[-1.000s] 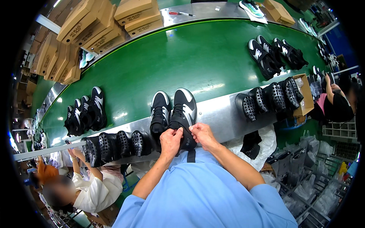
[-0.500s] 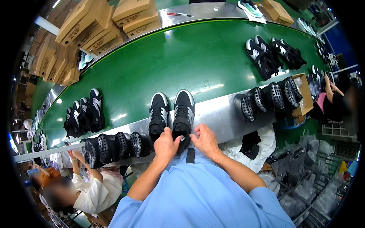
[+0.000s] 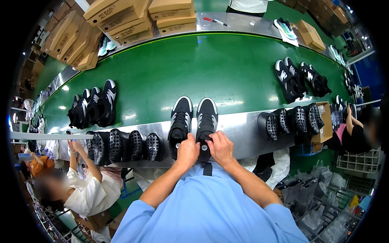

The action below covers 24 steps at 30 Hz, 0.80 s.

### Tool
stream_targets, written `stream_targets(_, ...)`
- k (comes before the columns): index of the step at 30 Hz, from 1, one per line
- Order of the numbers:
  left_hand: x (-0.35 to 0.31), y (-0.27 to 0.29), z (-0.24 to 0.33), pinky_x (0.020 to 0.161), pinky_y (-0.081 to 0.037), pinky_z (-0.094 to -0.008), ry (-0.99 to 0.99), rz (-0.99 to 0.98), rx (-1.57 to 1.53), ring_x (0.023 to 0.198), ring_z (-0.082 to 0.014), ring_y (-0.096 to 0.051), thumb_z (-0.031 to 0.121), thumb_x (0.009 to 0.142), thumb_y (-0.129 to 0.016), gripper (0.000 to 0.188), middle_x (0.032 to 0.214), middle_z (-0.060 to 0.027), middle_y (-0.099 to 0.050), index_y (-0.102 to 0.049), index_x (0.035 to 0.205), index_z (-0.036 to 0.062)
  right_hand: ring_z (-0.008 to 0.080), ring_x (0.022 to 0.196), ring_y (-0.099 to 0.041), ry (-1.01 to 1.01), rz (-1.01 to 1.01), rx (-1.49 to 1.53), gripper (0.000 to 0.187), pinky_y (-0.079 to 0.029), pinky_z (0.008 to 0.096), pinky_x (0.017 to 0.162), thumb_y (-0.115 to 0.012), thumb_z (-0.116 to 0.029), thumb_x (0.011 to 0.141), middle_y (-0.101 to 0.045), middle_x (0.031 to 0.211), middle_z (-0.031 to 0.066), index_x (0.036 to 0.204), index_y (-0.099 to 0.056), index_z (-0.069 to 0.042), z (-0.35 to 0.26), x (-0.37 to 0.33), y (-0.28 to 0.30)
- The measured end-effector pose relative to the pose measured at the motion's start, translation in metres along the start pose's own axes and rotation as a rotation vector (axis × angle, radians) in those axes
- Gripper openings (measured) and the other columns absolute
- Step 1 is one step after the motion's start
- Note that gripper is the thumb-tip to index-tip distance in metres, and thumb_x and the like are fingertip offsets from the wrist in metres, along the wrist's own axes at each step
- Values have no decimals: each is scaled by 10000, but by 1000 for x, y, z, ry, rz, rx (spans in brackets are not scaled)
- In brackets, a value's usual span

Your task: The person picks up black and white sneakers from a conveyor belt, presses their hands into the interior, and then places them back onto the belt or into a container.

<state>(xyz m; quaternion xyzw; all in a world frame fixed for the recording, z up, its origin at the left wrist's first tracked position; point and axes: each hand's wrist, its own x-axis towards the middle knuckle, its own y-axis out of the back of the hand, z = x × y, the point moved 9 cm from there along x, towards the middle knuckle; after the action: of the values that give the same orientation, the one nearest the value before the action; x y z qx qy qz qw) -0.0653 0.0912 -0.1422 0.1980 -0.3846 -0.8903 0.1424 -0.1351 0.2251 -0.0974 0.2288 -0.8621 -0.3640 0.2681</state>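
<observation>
Two black sneakers with pale grey toe edges stand side by side before me, toes pointing away. My left hand (image 3: 189,150) is closed at the heel end between them, its fingertips against the collar of the right-hand sneaker (image 3: 207,117). On that sneaker's other side, my right hand (image 3: 221,147) pinches the top of its tongue or collar; the fingers partly hide the exact spot. A round pale mark shows on the insole inside. The left-hand sneaker (image 3: 181,117) stands with its opening showing, close beside my left hand.
Black studded shoe forms line the metal ledge at left (image 3: 137,145) and right (image 3: 300,120). More black sneakers stand on the green belt at left (image 3: 107,104) and right (image 3: 286,81). Shoe boxes (image 3: 172,12) are stacked at the far side. Co-workers sit left (image 3: 95,190) and right (image 3: 356,131).
My right hand has moved from beside the right-hand sneaker's heel onto its tongue or collar, fingers now pinched. My left hand stays near the heels. The whole view has shifted slightly.
</observation>
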Motion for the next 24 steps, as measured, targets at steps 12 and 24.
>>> stream_targets(12,-38,49,36,706,-548,-451,-388,186,7,847,-354,-668,97,870,-752,202,942,-123,-628,-657,1047,74,469,867,-654,-491,-324,40,319,-516,566,760,-716,-274,939,-637,1050,222,1045,-551,-23,43,-36,-41)
stream_targets(24,-61,30,-5,848,-531,-498,-372,-22,31,981,-405,-600,-99,830,-581,419,1008,-186,-583,-611,1213,68,478,847,-674,-251,-241,-63,180,-561,559,722,-629,-161,986,-633,1012,245,1061,-558,-13,11,-3,-44)
